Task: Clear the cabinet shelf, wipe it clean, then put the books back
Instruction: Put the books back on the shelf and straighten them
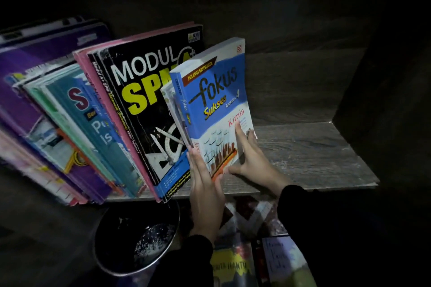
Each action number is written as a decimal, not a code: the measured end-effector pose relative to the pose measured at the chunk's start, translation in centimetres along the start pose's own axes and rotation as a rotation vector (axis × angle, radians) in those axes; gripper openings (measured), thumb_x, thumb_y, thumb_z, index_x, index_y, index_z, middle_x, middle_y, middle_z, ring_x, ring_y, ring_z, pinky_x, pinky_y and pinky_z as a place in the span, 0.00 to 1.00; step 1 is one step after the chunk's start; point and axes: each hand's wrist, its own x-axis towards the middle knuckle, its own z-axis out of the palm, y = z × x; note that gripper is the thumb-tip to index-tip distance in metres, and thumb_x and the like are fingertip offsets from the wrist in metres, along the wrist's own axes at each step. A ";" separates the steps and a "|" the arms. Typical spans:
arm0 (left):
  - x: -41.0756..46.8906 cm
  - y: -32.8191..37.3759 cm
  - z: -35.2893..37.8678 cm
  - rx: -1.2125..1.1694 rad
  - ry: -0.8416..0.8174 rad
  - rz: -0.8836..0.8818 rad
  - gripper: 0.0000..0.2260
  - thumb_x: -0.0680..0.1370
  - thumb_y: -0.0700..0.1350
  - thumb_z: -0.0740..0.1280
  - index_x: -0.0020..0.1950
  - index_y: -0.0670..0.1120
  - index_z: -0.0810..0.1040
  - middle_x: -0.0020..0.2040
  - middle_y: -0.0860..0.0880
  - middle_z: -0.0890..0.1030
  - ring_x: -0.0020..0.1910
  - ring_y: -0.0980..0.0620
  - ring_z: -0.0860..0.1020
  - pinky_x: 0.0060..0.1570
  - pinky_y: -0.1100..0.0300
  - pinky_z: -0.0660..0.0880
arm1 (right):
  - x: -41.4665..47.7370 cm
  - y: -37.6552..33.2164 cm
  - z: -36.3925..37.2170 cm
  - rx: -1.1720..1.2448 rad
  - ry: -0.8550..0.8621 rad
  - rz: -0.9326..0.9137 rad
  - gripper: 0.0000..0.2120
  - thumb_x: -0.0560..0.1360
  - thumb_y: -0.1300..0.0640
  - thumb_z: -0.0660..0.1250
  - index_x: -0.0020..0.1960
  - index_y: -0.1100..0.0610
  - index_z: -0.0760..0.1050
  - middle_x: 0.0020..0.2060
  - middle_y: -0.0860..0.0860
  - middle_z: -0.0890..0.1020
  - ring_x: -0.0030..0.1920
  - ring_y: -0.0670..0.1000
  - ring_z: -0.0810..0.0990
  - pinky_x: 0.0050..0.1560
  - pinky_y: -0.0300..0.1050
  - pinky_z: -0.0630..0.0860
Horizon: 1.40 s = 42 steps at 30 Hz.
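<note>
Leftmost books (pixel 23 109) blurred, cut by left edge; bowl (pixel 112 235) contents unclear; cabinet back (pixel 279 7) lost in dark.

left hand (pixel 205 184) + right hand (pixel 254 161): 2 | shelf (pixel 314 158): 1 | black bowl (pixel 112 240): 1 | shelved books (pixel 140 91): uncountable, blurred

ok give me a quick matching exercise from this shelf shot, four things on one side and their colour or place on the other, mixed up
1 fokus book
2 modul spm book
3 round dark bowl
4 right hand

a black cover, yellow letters
b below the shelf edge
c flat on the fokus cover
d blue and white, rightmost in the row

Pairs: 1-d, 2-a, 3-b, 4-c
</note>
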 end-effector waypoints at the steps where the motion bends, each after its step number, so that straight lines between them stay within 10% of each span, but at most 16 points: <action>1: 0.0 0.1 0.2 0.025 0.016 -0.001 0.50 0.76 0.40 0.68 0.73 0.61 0.28 0.77 0.43 0.51 0.74 0.40 0.61 0.64 0.43 0.71 | 0.0 0.0 -0.1 0.006 -0.005 0.005 0.58 0.67 0.51 0.78 0.66 0.27 0.30 0.76 0.58 0.36 0.75 0.54 0.31 0.75 0.60 0.47; 8: 0.0 0.5 -0.5 -0.003 0.068 0.016 0.47 0.73 0.33 0.69 0.77 0.55 0.40 0.77 0.39 0.52 0.76 0.50 0.52 0.73 0.65 0.50 | -0.3 -0.9 -0.1 0.015 0.033 0.046 0.60 0.65 0.55 0.78 0.67 0.27 0.30 0.77 0.56 0.42 0.77 0.57 0.43 0.74 0.60 0.53; 12: -0.3 1.2 -1.7 -0.011 0.097 0.051 0.38 0.75 0.38 0.65 0.77 0.52 0.46 0.76 0.37 0.56 0.74 0.45 0.56 0.72 0.64 0.50 | -1.7 -1.0 0.9 0.064 0.294 -0.035 0.45 0.69 0.62 0.72 0.77 0.45 0.51 0.72 0.54 0.63 0.72 0.50 0.63 0.71 0.47 0.63; 15: -2.2 1.4 -2.0 0.024 0.189 0.131 0.24 0.76 0.38 0.65 0.70 0.45 0.61 0.67 0.43 0.65 0.66 0.44 0.65 0.65 0.55 0.63 | -4.9 -1.5 2.0 0.203 0.649 -0.113 0.22 0.73 0.69 0.60 0.65 0.57 0.72 0.54 0.52 0.75 0.54 0.44 0.75 0.55 0.35 0.71; 19: -6.2 0.8 -1.1 -0.007 0.123 0.167 0.10 0.75 0.39 0.61 0.55 0.43 0.67 0.54 0.46 0.67 0.52 0.45 0.70 0.53 0.54 0.69 | -9.4 1.4 5.7 0.140 0.874 -0.140 0.11 0.69 0.64 0.55 0.46 0.61 0.74 0.41 0.50 0.73 0.43 0.50 0.73 0.45 0.40 0.69; 24: -12.8 -4.0 1.8 0.119 -0.252 -0.106 0.12 0.71 0.44 0.58 0.51 0.40 0.72 0.47 0.38 0.77 0.48 0.39 0.76 0.51 0.51 0.69 | -14.3 9.5 13.2 0.013 0.505 0.278 0.10 0.74 0.60 0.56 0.46 0.60 0.75 0.43 0.55 0.77 0.46 0.56 0.74 0.40 0.42 0.63; 28: -17.5 -9.1 4.0 0.052 -0.542 -0.562 0.25 0.69 0.39 0.65 0.66 0.38 0.69 0.59 0.37 0.73 0.59 0.38 0.71 0.59 0.49 0.69 | -17.1 14.8 16.7 0.031 -0.023 0.513 0.19 0.72 0.53 0.61 0.63 0.55 0.73 0.50 0.55 0.81 0.51 0.57 0.79 0.44 0.46 0.71; 33: -22.2 -14.6 6.5 -0.016 -0.662 -0.922 0.33 0.67 0.50 0.62 0.72 0.45 0.64 0.62 0.42 0.74 0.60 0.39 0.74 0.56 0.43 0.73 | -17.6 17.5 20.3 -0.002 -0.207 0.526 0.37 0.66 0.42 0.51 0.67 0.63 0.69 0.51 0.64 0.79 0.49 0.63 0.80 0.47 0.48 0.74; 37: -24.6 -17.2 7.8 -0.109 -0.662 -1.029 0.35 0.68 0.44 0.66 0.74 0.53 0.59 0.61 0.46 0.73 0.57 0.44 0.75 0.53 0.43 0.76 | -17.3 19.7 23.1 -0.075 -0.264 0.592 0.38 0.67 0.41 0.62 0.71 0.61 0.65 0.51 0.67 0.77 0.49 0.69 0.78 0.49 0.56 0.75; 42: -24.1 -15.5 8.3 -0.334 -0.531 -1.078 0.38 0.72 0.32 0.66 0.76 0.50 0.51 0.69 0.49 0.66 0.62 0.50 0.72 0.51 0.66 0.74 | -17.3 21.4 25.1 -0.205 -0.228 0.544 0.31 0.75 0.41 0.59 0.70 0.59 0.66 0.57 0.71 0.75 0.53 0.71 0.77 0.47 0.62 0.78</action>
